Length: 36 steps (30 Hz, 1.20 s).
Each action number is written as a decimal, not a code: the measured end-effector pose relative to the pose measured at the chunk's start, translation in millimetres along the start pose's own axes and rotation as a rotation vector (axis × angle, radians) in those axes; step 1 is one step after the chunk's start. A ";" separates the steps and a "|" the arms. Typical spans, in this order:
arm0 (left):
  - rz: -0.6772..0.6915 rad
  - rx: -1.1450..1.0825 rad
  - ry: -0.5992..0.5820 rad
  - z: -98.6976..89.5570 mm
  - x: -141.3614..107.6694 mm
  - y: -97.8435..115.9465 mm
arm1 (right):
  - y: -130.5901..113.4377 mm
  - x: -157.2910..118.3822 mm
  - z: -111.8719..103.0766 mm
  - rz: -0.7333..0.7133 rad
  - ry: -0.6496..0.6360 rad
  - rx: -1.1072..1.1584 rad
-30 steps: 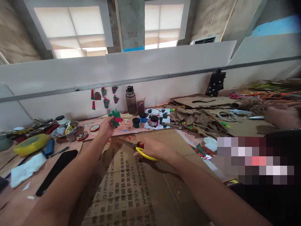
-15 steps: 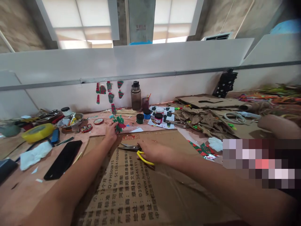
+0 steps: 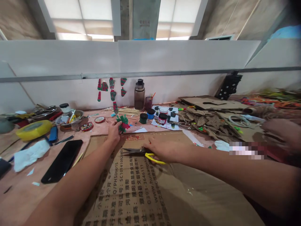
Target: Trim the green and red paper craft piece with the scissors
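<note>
My left hand (image 3: 114,129) pinches a small green and red cut-out piece (image 3: 123,123) above the far edge of the cardboard sheet (image 3: 131,182). To its right, my right hand (image 3: 156,148) is closed round scissors with yellow handles (image 3: 155,158). Their dark blades point left over the printed cardboard, a little below the piece and apart from it. Both forearms reach across the sheet.
A black phone (image 3: 62,161), yellow tape roll (image 3: 34,130) and white tissue (image 3: 31,155) lie at left. Paint jars (image 3: 143,118) and a bottle (image 3: 139,95) stand behind the cardboard. Brown cut pieces (image 3: 204,121) are heaped at right, near another person's hand (image 3: 282,133).
The view has shifted slightly. The scissors are now more level, with blades closer together. The red and green patterned pieces at right have gone from view near the tissue, and the other person's hand has moved.
</note>
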<state>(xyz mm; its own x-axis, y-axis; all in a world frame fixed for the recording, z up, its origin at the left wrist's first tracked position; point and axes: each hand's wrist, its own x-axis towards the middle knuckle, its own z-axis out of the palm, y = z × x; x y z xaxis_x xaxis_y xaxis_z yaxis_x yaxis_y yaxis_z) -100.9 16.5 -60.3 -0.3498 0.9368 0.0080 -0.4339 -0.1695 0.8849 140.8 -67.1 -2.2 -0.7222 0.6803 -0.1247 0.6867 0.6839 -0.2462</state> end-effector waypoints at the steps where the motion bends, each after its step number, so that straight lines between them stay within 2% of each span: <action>1: -0.001 -0.005 -0.002 0.3 -0.1 0.0 | 0.8 -3.0 1.3 0.020 -0.044 -0.003; 4: -0.010 -0.008 -0.022 1.3 -0.1 0.2 | 3.7 -8.0 -3.4 0.060 -0.194 0.043; 6: -0.009 -0.012 -0.031 1.6 0.1 -0.3 | 6.0 -7.9 -11.6 0.032 -0.231 0.120; 9: 0.019 -0.023 -0.026 1.5 0.2 -2.0 | 11.2 -1.9 -20.9 0.021 -0.142 0.180; 14: 0.070 -0.001 0.037 1.7 -1.7 -1.7 | 28.3 25.0 -16.0 0.158 0.198 0.091; 18: 0.059 0.009 0.073 1.8 -1.7 -0.1 | 39.4 57.6 -9.3 0.214 0.302 0.107; 21: 0.083 0.011 0.070 0.8 1.1 -2.2 | 41.9 85.0 -6.4 0.223 0.316 0.094; 28: 0.096 -0.034 0.044 -2.3 12.2 -12.2 | 44.6 140.7 4.5 0.265 0.229 0.081; 32: 0.074 -0.041 0.035 -4.3 15.3 -13.9 | 49.5 151.3 4.5 0.282 0.217 0.070; 36: 0.083 -0.023 0.060 -6.1 16.0 -12.9 | 55.2 148.1 4.1 0.262 0.238 0.056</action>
<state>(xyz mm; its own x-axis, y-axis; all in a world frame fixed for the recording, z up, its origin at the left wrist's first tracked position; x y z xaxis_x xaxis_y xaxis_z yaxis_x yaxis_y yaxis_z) -106.0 31.8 -74.4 -0.4343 0.8993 0.0522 -0.4204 -0.2536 0.8712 71.5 70.3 -38.2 -0.4785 0.8774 0.0350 0.8356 0.4672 -0.2890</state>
